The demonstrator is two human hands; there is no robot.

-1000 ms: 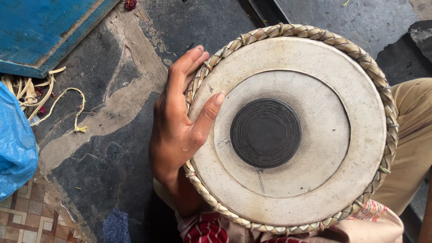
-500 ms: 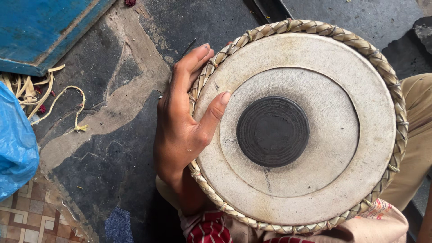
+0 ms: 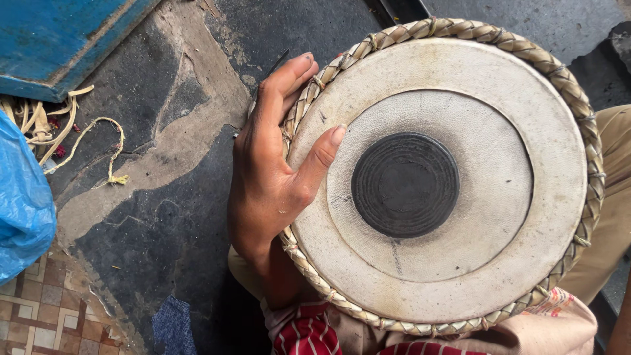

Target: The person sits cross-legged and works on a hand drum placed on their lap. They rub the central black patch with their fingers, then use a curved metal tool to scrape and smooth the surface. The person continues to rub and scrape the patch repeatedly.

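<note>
A: Main object?
B: Tabla drum (image 3: 440,177), round pale skin head, black circular patch at centre, braided straw-coloured rim all around. Skin looks scuffed and greyish.
A: Where is it?
B: Right of centre, resting on the person's lap above tan trousers (image 3: 614,217) and a red-striped cloth (image 3: 309,332).
A: Grip?
B: Left hand (image 3: 273,171) clamped on the drum's left edge, thumb lying on the skin, fingers curled over the braid. Right hand not visible.
A: Surroundings?
B: Blue plastic bag (image 3: 23,210) far left, cracked dark floor (image 3: 151,197).
</note>
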